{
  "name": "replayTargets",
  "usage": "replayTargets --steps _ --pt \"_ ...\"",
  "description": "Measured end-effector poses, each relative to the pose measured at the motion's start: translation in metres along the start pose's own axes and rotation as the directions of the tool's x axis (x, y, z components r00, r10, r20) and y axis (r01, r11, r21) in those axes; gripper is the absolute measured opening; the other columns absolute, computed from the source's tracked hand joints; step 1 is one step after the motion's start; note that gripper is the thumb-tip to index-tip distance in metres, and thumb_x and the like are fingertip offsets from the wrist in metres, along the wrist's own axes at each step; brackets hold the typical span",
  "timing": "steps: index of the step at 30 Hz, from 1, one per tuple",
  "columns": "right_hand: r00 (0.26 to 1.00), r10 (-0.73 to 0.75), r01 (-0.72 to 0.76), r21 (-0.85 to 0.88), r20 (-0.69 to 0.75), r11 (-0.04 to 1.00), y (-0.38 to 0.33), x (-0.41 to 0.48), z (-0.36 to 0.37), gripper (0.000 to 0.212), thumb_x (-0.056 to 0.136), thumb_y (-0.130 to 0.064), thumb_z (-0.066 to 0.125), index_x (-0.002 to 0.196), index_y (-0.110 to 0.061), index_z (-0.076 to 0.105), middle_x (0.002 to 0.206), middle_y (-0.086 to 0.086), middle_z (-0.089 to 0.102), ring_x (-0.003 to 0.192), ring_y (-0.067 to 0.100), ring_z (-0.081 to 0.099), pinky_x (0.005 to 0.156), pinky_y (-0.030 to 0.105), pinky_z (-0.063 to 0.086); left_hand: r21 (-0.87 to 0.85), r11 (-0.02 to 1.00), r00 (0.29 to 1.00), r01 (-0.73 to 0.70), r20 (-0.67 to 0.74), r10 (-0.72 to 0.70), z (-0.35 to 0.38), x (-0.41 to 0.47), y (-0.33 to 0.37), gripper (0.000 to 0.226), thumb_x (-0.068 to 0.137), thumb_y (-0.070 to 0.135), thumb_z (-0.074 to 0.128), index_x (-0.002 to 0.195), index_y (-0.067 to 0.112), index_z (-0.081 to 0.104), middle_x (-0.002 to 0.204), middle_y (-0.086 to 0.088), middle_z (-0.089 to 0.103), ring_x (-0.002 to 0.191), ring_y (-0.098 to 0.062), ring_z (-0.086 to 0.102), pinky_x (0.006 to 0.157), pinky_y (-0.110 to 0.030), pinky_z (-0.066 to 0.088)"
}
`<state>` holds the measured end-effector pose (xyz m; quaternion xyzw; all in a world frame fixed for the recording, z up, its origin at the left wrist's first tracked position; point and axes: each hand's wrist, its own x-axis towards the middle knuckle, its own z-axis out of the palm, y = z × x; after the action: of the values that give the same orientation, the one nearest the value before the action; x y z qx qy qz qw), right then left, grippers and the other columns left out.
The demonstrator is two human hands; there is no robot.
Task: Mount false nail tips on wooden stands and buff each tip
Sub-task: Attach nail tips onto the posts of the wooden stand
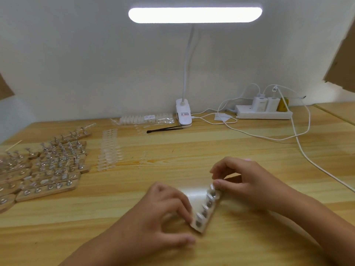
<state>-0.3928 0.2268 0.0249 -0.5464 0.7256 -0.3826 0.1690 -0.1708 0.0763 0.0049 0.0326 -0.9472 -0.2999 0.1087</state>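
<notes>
In the lower middle of the frame a wooden stand [207, 209] lies slanted on the desk [249, 150], its row of metal holders carrying pale tips. The left hand [169, 214] curls its fingers against the stand's lower end and grips it there. The right hand [244, 179] pinches thumb and forefinger at the upper end, apparently on a false nail tip [212, 187] being seated on the last holder, though the blur hides the contact itself.

The main risk is a crooked or loose mount. Pressing off-centre would probably leave the tip tilted, and it could then pop off under buffing. Too hard a squeeze may flick the small, springy tip out of the pinch. The stand seems raised on one edge, so if the left hand slackens, it may roll and knock the tips already seated.

The stacked stands [48, 169] at middle left and the loose tip rows [109, 150] beside them lie well apart from the hands.
</notes>
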Motion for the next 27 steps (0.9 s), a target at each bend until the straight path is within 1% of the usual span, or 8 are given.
replayTargets --steps 2,6,10,17,22,24,25,27 --pt "0.996 -0.012 0.008 0.046 0.084 0.999 0.001 -0.001 -0.004 0.021 0.085 -0.015 0.074 0.100 -0.027 0.068 0.099 -0.017 0.067 0.103 0.005 0.065 0.091 0.028 0.055 -0.054 0.996 0.992 -0.078 0.092 0.082 0.000 -0.001 0.007 0.023 0.082 0.060 0.068 0.093 0.040 0.066 0.116 0.026 0.059 0.120 -0.008 0.042 0.097 -0.015 0.035" --pt "0.975 -0.097 0.088 0.051 0.199 0.995 -0.001 -0.005 -0.004 0.018 0.089 -0.006 0.069 0.103 -0.017 0.069 0.115 -0.014 0.059 0.114 0.008 0.060 0.094 0.021 0.052 -0.085 0.996 0.998 -0.030 0.060 0.035 -0.002 -0.001 0.008 0.024 0.084 0.055 0.068 0.102 0.043 0.059 0.115 0.027 0.055 0.120 -0.004 0.045 0.094 -0.017 0.043" --pt "0.977 -0.137 0.122 0.097 0.165 0.988 -0.003 -0.005 0.009 0.011 0.085 -0.002 0.072 0.087 -0.011 0.065 0.116 -0.002 0.059 0.112 0.006 0.060 0.091 0.020 0.053 0.060 0.994 0.996 -0.091 0.013 0.090 0.003 0.001 0.005 0.043 0.084 0.064 0.062 0.122 0.044 0.057 0.126 0.034 0.043 0.126 0.002 0.037 0.101 -0.012 0.034" --pt "0.973 -0.136 0.112 0.132 0.189 0.985 -0.006 -0.006 0.012 0.007 0.087 -0.007 0.071 0.090 -0.012 0.068 0.117 -0.003 0.060 0.112 0.008 0.062 0.093 0.020 0.051 0.110 0.983 0.988 -0.149 -0.017 0.152 0.009 0.002 0.004 0.039 0.084 0.068 0.059 0.118 0.049 0.055 0.129 0.036 0.042 0.126 0.003 0.034 0.097 -0.011 0.036" --pt "0.995 0.057 -0.083 0.350 0.082 0.933 -0.008 -0.001 0.012 0.008 0.084 0.000 0.071 0.085 -0.002 0.063 0.102 0.003 0.072 0.101 0.010 0.068 0.088 0.023 0.053 0.181 0.964 0.977 -0.193 -0.054 0.206 0.008 0.003 0.005 0.033 0.085 0.063 0.061 0.111 0.044 0.066 0.124 0.030 0.050 0.120 -0.001 0.040 0.090 -0.016 0.044" --pt "0.992 0.122 -0.123 0.439 0.029 0.890 -0.014 -0.002 0.011 0.009 0.083 0.001 0.072 0.083 -0.005 0.064 0.096 0.002 0.074 0.093 0.009 0.070 0.079 0.020 0.054 0.110 0.983 0.981 -0.150 -0.103 0.162 0.008 0.003 0.007 0.030 0.085 0.061 0.061 0.106 0.042 0.069 0.118 0.028 0.054 0.117 -0.002 0.045 0.089 -0.015 0.043" --pt "0.995 0.100 -0.085 0.427 -0.012 0.900 -0.020 -0.005 0.012 0.011 0.082 -0.001 0.073 0.081 -0.008 0.065 0.094 -0.001 0.073 0.092 0.009 0.070 0.079 0.017 0.053 0.009 0.996 0.985 -0.084 -0.147 0.085 0.006 0.003 0.010 0.028 0.083 0.060 0.063 0.102 0.041 0.070 0.114 0.025 0.058 0.114 -0.003 0.049 0.088 -0.016 0.044" --pt "0.990 -0.050 0.076 0.209 -0.129 0.975 -0.030 -0.011 0.014 0.015 0.080 -0.008 0.077 0.079 -0.017 0.066 0.094 -0.007 0.069 0.100 0.005 0.065 0.093 0.004 0.037 -0.339 0.938 0.962 0.069 -0.227 -0.153 0.000 0.004 0.017 0.027 0.074 0.057 0.070 0.095 0.039 0.070 0.102 0.017 0.066 0.098 -0.005 0.061 0.079 -0.016 0.048"
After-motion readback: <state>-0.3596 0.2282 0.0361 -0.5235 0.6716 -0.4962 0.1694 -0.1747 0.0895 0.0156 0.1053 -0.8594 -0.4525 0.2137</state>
